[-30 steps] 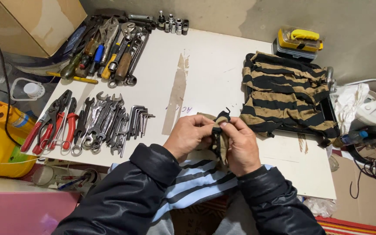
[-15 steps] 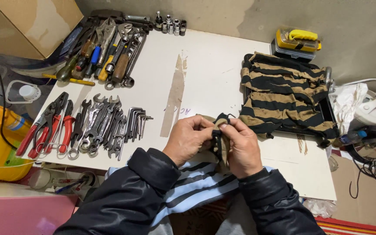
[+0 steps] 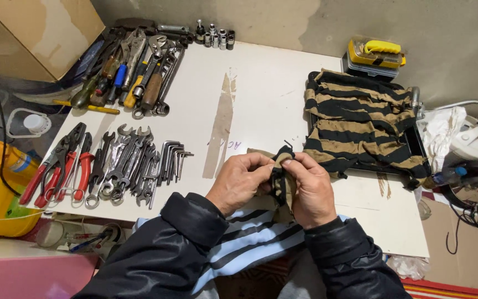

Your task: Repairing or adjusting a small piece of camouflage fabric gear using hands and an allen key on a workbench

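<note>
At the near edge of the white table (image 3: 266, 94), the left hand (image 3: 239, 180) and right hand (image 3: 311, 191) meet, each grip closed on a bunched strip of striped olive-and-black cloth (image 3: 283, 177) held just above the tabletop, in front of the person's dark jacket sleeves. Fingers of both hands pinch the same fold, thumbs on top.

Risks, as judged from this view: the strip looks continuous with, or at least lies against, the larger striped cloth (image 3: 360, 122) spread over a dark tray at the right; a pull toward the body could drag that cloth off the tray. Loose ends hanging over the table edge could slip from the pinch.

Surroundings: a row of combination wrenches (image 3: 128, 166) and hex keys (image 3: 173, 158) lies to the left of the hands, with red-handled pliers (image 3: 62, 169) beyond them. Screwdrivers and larger wrenches (image 3: 134, 72) occupy the far left corner, sockets (image 3: 214, 36) the far edge. A yellow-lidded case (image 3: 374, 55) stands behind the tray. A brown streak (image 3: 221, 130) runs down the tabletop. Nothing lies between the hands and the tray except bare table.
</note>
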